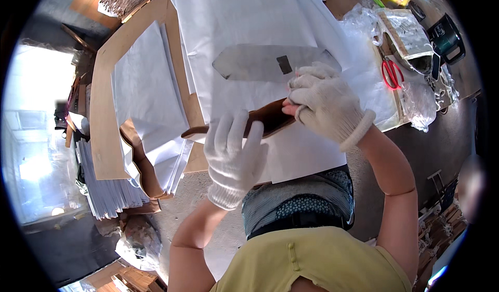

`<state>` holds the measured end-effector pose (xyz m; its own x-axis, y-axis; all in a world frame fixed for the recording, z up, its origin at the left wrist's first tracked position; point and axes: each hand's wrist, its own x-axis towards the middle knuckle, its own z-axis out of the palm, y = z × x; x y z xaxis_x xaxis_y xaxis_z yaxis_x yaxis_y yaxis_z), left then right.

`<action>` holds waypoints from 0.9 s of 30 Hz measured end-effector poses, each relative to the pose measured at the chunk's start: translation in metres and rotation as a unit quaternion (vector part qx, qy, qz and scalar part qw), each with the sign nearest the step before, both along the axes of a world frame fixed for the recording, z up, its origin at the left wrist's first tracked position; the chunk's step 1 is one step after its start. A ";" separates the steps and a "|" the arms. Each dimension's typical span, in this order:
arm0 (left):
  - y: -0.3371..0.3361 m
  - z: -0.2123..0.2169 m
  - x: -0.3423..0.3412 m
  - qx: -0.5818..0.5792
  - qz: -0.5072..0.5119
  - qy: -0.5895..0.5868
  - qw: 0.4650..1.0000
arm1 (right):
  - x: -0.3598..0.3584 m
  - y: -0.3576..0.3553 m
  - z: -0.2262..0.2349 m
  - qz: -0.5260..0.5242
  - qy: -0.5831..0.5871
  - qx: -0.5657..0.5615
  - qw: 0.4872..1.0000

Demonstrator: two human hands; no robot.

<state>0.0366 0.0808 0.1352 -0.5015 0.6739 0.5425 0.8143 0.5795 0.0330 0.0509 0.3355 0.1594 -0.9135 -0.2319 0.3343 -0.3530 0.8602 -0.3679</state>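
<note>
Brown-lined paper bag at near edge of bench, mouth gaping, long axis of mouth left to right, right end tipped farther from the wearer. Right hand curled, looks to be pinching that end. Left hand spread, fingers over the rim; left tip pokes out past it. Translucent pointed sheet just beyond.

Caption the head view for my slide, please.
White-gloved left hand and right hand at the open mouth of a brown-lined paper bag, red-handled scissors off right.
</note>
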 end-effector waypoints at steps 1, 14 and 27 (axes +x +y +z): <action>-0.004 -0.003 0.006 0.030 -0.032 -0.033 0.999 | 0.001 -0.001 -0.003 -0.016 0.002 0.016 1.000; 0.106 -0.043 -0.043 -0.347 -0.175 -0.219 0.895 | 0.028 0.088 -0.114 -0.117 -0.022 0.086 0.989; 0.119 -0.105 -0.058 -0.361 -0.171 -0.207 0.893 | 0.085 0.014 -0.144 -0.213 -0.039 -0.231 0.948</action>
<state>-0.0217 0.1997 0.0298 -0.2558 0.9253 -0.2798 0.9526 0.2906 0.0900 0.1362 0.3492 0.0154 -0.9173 0.3192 0.2380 0.0343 0.6589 -0.7514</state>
